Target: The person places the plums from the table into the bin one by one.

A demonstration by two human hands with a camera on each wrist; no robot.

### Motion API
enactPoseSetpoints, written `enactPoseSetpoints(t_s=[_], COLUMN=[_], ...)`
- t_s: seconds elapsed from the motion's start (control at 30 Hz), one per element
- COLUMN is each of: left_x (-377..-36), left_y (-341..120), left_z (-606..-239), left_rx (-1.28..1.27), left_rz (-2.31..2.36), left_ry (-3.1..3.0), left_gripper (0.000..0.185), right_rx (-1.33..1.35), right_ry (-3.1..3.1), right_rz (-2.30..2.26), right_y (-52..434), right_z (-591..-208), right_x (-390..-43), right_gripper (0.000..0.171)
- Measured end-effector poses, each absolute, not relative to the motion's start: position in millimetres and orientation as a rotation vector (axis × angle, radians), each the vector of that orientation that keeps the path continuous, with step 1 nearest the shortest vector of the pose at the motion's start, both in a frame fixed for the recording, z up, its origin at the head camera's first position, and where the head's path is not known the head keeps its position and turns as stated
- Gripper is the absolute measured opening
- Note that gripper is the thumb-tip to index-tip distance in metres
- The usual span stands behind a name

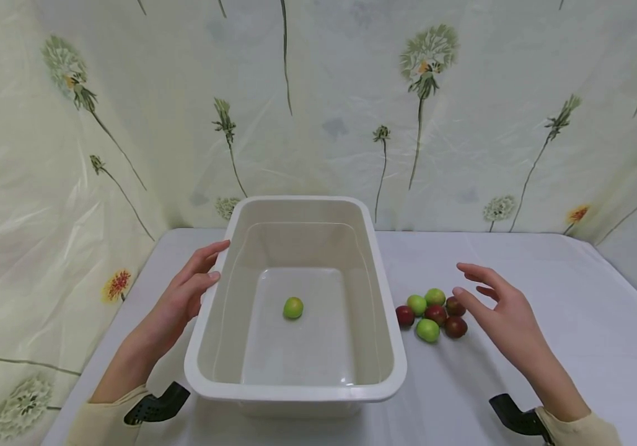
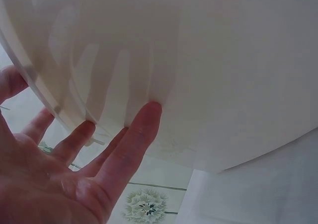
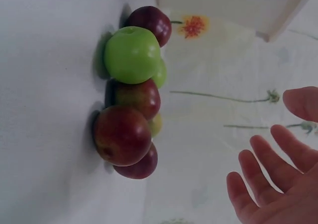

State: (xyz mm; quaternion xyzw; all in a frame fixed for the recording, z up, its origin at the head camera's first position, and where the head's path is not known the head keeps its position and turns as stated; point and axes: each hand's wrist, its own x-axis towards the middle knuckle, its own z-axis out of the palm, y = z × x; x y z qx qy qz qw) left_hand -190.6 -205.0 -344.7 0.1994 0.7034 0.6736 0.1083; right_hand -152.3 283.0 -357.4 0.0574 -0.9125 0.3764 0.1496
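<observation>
A pale plastic tub [image 1: 296, 393] stands in the middle of the table, with one yellow-green round fruit [image 1: 293, 308] on its floor. My left hand [image 1: 180, 296] touches the tub's left side; in the left wrist view its fairly straight fingertips [image 2: 149, 110] rest against the outer wall. To the right of the tub lies a cluster of small plum-like fruits, three green [image 1: 427, 330] and several dark red [image 1: 455, 327]. Above and just right of that cluster hovers my right hand [image 1: 505, 316], fingers loosely bent and apart, holding nothing. In the right wrist view, some fruits partly hide others.
White cloth [image 1: 592, 297] covers the table. Behind and to the left hangs a pale curtain [image 1: 318, 142] printed with dandelions. A black wrist device [image 1: 157, 404] sits at the left sleeve, and another black device [image 1: 516, 416] at the right.
</observation>
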Motion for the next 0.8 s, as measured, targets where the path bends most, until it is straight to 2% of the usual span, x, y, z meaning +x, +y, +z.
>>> enactPoseSetpoints(t_s=[0.8], left_x=[-191], left_y=[-205], left_z=[-345], left_rx=[0.587], left_rz=[1.97], left_ry=[2.083], left_gripper=[0.048], right_rx=[-0.006], right_ry=[-2.69], right_rz=[1.048], right_y=[305], right_z=[-386], right_x=[-143], right_gripper=[0.05])
